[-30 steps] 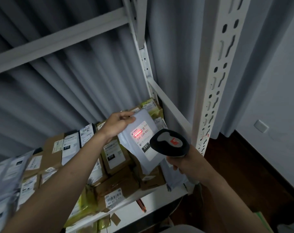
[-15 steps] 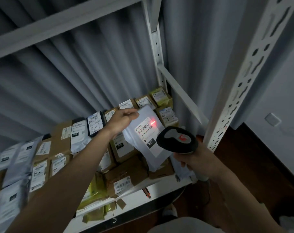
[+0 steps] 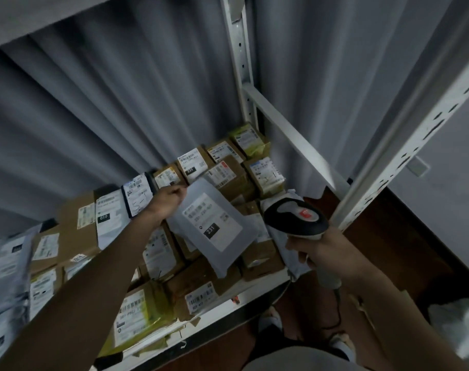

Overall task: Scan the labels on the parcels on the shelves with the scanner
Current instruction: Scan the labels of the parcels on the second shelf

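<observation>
My left hand (image 3: 166, 201) pinches the top corner of a grey mailer bag (image 3: 214, 231) and holds it tilted above the stacked parcels. Its white label with a black "231" tag faces me. To the right of the bag, my right hand (image 3: 317, 250) grips the handle of a black-and-grey scanner (image 3: 295, 216) with a red button on top. The scanner head points toward the bag. No red light shows on the label.
Many brown boxes (image 3: 78, 226) and yellow-green packets (image 3: 250, 140) with labels fill the white shelf (image 3: 254, 293). Grey mailers (image 3: 5, 263) lie at the left. White perforated uprights (image 3: 415, 129) stand right and behind, before a grey curtain. A wooden floor lies below.
The red scan light on the bag's label has gone out. My view has tipped down and back, showing more parcels behind. The bag now sits lower and flatter over the stack.
</observation>
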